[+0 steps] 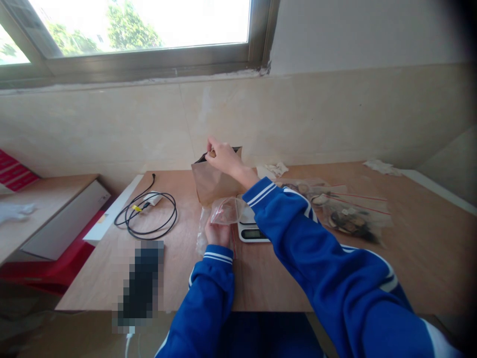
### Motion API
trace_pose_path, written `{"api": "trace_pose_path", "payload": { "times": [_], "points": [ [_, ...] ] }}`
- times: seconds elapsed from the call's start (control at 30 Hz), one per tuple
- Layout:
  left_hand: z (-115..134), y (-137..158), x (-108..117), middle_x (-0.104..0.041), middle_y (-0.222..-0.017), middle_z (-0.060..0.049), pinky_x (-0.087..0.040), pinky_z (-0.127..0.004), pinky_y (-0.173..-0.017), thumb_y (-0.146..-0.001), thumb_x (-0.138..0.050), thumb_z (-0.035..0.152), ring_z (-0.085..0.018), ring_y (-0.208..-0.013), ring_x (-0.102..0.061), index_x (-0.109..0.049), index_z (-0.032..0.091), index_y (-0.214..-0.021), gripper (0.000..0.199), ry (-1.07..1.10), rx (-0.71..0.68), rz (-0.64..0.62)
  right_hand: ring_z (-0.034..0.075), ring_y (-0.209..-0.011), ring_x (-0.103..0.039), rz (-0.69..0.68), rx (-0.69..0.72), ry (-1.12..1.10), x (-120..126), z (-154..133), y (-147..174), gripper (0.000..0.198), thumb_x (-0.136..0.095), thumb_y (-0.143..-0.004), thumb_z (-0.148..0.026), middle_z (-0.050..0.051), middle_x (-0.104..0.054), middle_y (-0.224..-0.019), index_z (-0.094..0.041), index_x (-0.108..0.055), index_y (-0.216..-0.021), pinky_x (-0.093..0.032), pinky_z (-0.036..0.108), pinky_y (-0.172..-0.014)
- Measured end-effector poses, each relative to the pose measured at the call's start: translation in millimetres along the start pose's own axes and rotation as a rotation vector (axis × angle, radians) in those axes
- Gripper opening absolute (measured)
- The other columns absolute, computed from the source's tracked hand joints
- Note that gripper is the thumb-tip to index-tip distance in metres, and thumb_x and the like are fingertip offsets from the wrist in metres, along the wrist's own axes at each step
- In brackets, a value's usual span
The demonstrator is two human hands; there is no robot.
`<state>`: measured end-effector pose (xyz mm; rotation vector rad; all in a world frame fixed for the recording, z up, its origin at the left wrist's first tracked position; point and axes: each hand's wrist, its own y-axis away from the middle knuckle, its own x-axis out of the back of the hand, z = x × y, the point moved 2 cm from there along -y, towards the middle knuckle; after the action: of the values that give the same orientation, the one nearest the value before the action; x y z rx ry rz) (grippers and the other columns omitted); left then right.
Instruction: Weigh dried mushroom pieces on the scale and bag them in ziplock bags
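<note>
At the mouth of a brown paper bag point(216, 184), my right hand point(225, 158) has its fingers closed on a small brown piece point(212, 152); its exact kind is too small to tell. Lower down, my left hand point(218, 234) is wrapped round a clear plastic bag point(225, 211), whose mouth gapes upward in front of the paper bag. A white digital scale point(254, 234) lies just right of my left hand, partly covered by my right sleeve.
Several clear zip bags point(352, 219) with dark and brown pieces lie on the right. A coiled black cable point(128, 226) with a white adapter point(152, 199) and a blurred-out dark device point(141, 283) are on the left. Crumpled white tissue point(274, 170) rests near the wall.
</note>
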<state>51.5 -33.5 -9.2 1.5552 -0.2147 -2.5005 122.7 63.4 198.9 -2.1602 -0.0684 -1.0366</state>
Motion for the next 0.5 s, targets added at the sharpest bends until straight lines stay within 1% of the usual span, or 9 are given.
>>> {"api": "trace_pose_path", "payload": {
  "times": [0.1,0.17,0.33,0.4,0.5],
  "points": [
    [0.2,0.0,0.3,-0.072,-0.082,-0.006,-0.047,-0.034,-0.100,-0.089,-0.044,0.015,-0.016,-0.088,-0.068,-0.069,0.014,-0.085,0.025,0.011,-0.003,0.002,0.019,-0.075,-0.060,0.011,0.003,0.007,1.2,-3.6,2.1,0.017,-0.044,-0.088,-0.022,0.006,-0.066,-0.081,-0.017,-0.058,-0.096,-0.039,0.026,-0.067],
    [0.1,-0.4,1.1,-0.071,-0.084,-0.007,-0.047,-0.035,-0.101,-0.088,-0.045,0.015,-0.017,-0.092,-0.068,-0.069,0.013,-0.088,0.024,0.005,0.003,0.007,0.018,-0.074,-0.060,0.026,-0.013,0.007,1.5,-5.6,3.4,0.019,-0.043,-0.091,-0.028,0.005,-0.065,-0.079,-0.017,-0.059,-0.094,-0.038,0.025,-0.067],
    [1.0,0.7,-1.0,-0.071,-0.094,-0.010,-0.047,-0.035,-0.100,-0.088,-0.045,0.015,-0.019,-0.102,-0.065,-0.069,0.011,-0.090,0.024,-0.019,-0.003,-0.004,0.016,-0.068,-0.055,0.094,-0.043,-0.034,4.3,-3.6,3.7,0.025,-0.041,-0.093,-0.034,0.003,-0.062,-0.074,-0.017,-0.059,-0.092,-0.034,0.024,-0.064],
    [1.6,2.4,-4.0,-0.071,-0.096,-0.011,-0.047,-0.035,-0.099,-0.088,-0.045,0.015,-0.019,-0.102,-0.065,-0.069,0.010,-0.091,0.025,-0.016,-0.002,-0.015,0.015,-0.064,-0.052,0.097,-0.045,-0.036,6.4,-1.0,3.0,0.028,-0.040,-0.093,-0.035,0.001,-0.060,-0.070,-0.017,-0.060,-0.088,-0.032,0.025,-0.062],
    [2.5,4.5,-7.0,-0.072,-0.091,-0.010,-0.048,-0.034,-0.098,-0.089,-0.044,0.014,-0.018,-0.095,-0.067,-0.069,0.010,-0.091,0.026,0.000,0.005,-0.009,0.014,-0.061,-0.049,0.051,-0.028,-0.018,8.4,1.4,2.0,0.033,-0.039,-0.093,-0.035,0.001,-0.060,-0.067,-0.018,-0.061,-0.076,-0.029,0.026,-0.059]
  ]
}}
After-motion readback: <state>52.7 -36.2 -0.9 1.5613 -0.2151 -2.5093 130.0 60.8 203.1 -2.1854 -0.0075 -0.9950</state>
